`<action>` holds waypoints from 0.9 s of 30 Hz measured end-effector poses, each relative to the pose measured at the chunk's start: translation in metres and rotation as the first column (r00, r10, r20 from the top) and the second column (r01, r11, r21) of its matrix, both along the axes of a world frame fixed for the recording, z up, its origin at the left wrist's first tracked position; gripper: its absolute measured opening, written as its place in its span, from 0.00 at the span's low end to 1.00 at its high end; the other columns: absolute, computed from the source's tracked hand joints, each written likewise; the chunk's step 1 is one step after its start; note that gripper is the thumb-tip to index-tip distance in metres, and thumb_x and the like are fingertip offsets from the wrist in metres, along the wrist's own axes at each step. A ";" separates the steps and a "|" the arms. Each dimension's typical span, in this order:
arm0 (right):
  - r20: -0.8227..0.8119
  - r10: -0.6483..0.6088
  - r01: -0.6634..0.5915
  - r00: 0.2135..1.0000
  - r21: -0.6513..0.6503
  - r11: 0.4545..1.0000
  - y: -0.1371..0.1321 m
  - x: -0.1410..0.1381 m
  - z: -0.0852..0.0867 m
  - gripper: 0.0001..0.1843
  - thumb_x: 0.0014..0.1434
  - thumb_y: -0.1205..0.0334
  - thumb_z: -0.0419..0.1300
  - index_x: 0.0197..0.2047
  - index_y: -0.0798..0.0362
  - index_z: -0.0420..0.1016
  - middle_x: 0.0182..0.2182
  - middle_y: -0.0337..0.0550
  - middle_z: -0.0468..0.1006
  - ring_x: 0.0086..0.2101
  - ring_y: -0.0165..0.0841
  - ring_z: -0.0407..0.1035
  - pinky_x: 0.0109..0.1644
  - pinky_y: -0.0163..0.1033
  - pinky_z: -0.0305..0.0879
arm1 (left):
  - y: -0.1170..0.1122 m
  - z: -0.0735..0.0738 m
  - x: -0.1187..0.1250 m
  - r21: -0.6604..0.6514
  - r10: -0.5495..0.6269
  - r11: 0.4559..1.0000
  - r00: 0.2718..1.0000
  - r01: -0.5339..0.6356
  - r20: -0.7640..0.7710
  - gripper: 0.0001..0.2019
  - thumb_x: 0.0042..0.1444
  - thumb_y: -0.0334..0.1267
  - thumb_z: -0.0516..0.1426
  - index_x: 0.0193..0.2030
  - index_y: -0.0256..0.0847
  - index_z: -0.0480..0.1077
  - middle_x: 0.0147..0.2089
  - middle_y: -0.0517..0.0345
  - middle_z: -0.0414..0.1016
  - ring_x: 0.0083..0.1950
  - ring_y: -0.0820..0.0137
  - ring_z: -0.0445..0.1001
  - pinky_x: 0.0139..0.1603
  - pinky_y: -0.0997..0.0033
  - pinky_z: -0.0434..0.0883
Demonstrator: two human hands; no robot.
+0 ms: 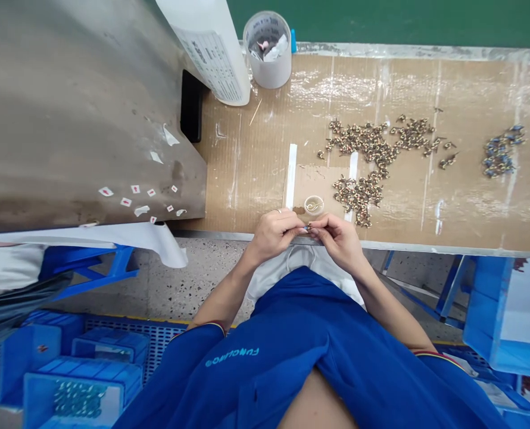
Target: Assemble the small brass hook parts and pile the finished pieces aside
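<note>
My left hand (pixel 279 231) and my right hand (pixel 337 238) meet at the near edge of the bench, fingertips almost touching. Both are closed in a pinch on a tiny part (pixel 308 227) with a hint of blue; its kind is too small to make out. Just beyond the fingers sits a small round clear dish (pixel 314 205) with thin yellowish rings or loops in it. To the right of the dish lies a heap of small brass-and-dark parts (pixel 358 193), and a larger heap of the same (pixel 367 142) spreads behind it.
Blue-tinted small parts (pixel 499 154) lie far right on the cardboard-covered bench (pixel 465 208). At the back stand a tape-roll cup (pixel 274 68) with scraps and a white bottle (pixel 215 59). A metal surface (pixel 77 119) with arrow stickers borders the left; blue bins (pixel 81 381) are below.
</note>
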State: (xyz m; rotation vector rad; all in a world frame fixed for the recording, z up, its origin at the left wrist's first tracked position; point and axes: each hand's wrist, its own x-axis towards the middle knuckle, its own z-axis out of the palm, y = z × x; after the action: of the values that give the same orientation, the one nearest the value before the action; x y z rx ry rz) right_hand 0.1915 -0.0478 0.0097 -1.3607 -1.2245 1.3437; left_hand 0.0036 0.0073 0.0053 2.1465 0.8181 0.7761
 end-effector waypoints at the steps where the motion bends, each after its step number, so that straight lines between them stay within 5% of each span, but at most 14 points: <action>1: 0.019 0.012 -0.012 1.000 0.019 1.000 0.000 0.000 0.000 0.12 0.64 0.52 0.62 0.34 0.51 0.75 0.28 0.40 0.77 0.29 0.31 0.72 0.33 0.37 0.69 | 0.000 0.000 0.000 0.007 0.003 1.000 1.000 -0.003 -0.001 0.16 0.70 0.40 0.54 0.32 0.38 0.76 0.28 0.57 0.77 0.31 0.71 0.71 0.36 0.71 0.66; 9: 0.109 0.000 -0.012 0.994 0.107 0.994 -0.001 -0.006 -0.003 0.07 0.64 0.63 0.58 0.32 0.51 0.72 0.28 0.39 0.76 0.30 0.32 0.71 0.35 0.37 0.67 | 0.000 0.000 0.000 -0.005 0.012 1.000 1.000 -0.012 -0.027 0.15 0.68 0.36 0.54 0.30 0.38 0.75 0.27 0.58 0.75 0.30 0.71 0.71 0.34 0.71 0.66; 19: -0.055 0.050 -0.052 0.997 -0.045 0.998 0.006 -0.001 0.001 0.13 0.64 0.50 0.62 0.39 0.52 0.77 0.31 0.42 0.81 0.31 0.32 0.75 0.36 0.37 0.73 | 0.007 0.006 -0.001 0.018 -0.022 1.000 1.000 0.022 -0.012 0.14 0.68 0.34 0.54 0.32 0.38 0.75 0.27 0.57 0.75 0.29 0.72 0.70 0.33 0.72 0.67; 27: -0.042 0.015 -0.014 0.999 0.022 1.000 0.006 -0.001 -0.001 0.14 0.64 0.50 0.62 0.38 0.53 0.77 0.34 0.44 0.83 0.33 0.32 0.77 0.39 0.37 0.74 | 0.006 0.010 0.001 0.048 -0.009 0.999 0.999 0.012 -0.048 0.11 0.68 0.36 0.55 0.34 0.38 0.75 0.29 0.57 0.77 0.30 0.72 0.71 0.34 0.72 0.67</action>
State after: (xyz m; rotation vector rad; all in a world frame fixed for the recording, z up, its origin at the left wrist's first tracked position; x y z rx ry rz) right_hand 0.1909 -0.0421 0.0089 -1.3040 -1.2195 1.3592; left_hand 0.0048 0.0134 0.0150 2.2182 0.8192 0.7493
